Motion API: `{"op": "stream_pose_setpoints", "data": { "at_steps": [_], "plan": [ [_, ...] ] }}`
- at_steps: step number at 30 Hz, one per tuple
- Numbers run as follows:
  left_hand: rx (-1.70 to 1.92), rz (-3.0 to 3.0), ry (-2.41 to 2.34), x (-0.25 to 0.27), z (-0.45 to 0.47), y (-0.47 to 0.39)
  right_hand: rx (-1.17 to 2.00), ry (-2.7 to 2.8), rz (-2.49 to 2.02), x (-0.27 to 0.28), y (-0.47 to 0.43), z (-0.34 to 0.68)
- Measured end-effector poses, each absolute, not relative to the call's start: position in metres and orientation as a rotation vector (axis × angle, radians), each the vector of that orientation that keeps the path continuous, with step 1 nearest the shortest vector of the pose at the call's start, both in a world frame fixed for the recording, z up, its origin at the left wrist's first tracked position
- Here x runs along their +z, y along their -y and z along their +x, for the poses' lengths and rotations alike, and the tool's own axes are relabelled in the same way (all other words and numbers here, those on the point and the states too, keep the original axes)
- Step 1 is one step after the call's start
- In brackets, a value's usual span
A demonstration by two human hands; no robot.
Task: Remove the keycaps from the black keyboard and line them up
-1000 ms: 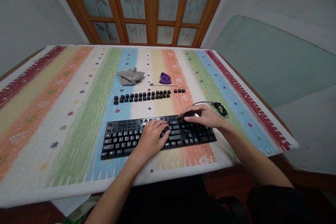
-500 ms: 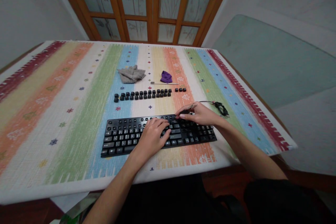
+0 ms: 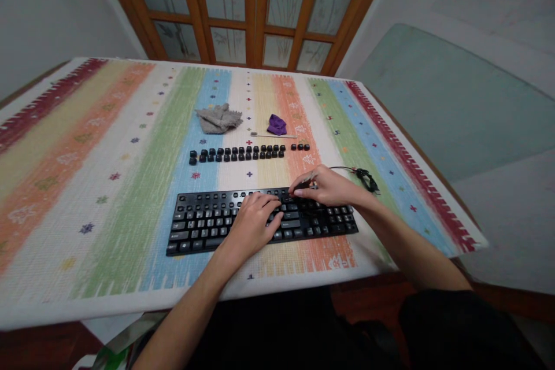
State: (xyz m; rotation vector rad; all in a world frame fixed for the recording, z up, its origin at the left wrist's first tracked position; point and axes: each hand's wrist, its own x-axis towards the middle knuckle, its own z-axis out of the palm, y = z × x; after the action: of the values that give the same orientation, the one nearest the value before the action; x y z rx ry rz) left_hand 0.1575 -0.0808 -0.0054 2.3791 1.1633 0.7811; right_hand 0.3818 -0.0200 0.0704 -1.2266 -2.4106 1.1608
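A black keyboard (image 3: pixel 208 224) lies on the striped tablecloth, its two upper rows stripped of many caps. My left hand (image 3: pixel 256 217) rests flat over the middle of it, fingers spread and touching the keys. Above the upper right part is my right hand (image 3: pixel 327 186), closed in a pinch on a small dark tool (image 3: pixel 306 181); its kind is hard to make out. Behind the keyboard, loose black keycaps (image 3: pixel 241 154) stand in two rows, with a small group of three keycaps (image 3: pixel 300 147) to their right.
A grey cloth (image 3: pixel 218 119) and a crumpled purple cloth (image 3: pixel 276 124) lie farther back. In front of the purple one is a thin brush (image 3: pixel 273 135). The bundled cable (image 3: pixel 366 180) sits right of the keyboard. The table's front edge (image 3: pixel 173 304) runs close to my body.
My right hand has shifted slightly and tilted over the same part of the keyboard, the dark tool still in its pinch. My left hand stays in place. The camera view moved a little.
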Motion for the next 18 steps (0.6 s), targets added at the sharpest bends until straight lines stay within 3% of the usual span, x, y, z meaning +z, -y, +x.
{"op": "stream_pose_setpoints", "data": {
  "at_steps": [11, 18],
  "plan": [
    [0.775, 2.382, -1.172, -0.004, 0.158, 0.081, 0.844, 2.640, -1.329, 0.067, 0.029, 0.371],
    [0.742, 2.392, -1.176, -0.003, 0.158, 0.081, 0.689, 2.563, -1.110, 0.055, 0.040, 0.381]
  ]
}}
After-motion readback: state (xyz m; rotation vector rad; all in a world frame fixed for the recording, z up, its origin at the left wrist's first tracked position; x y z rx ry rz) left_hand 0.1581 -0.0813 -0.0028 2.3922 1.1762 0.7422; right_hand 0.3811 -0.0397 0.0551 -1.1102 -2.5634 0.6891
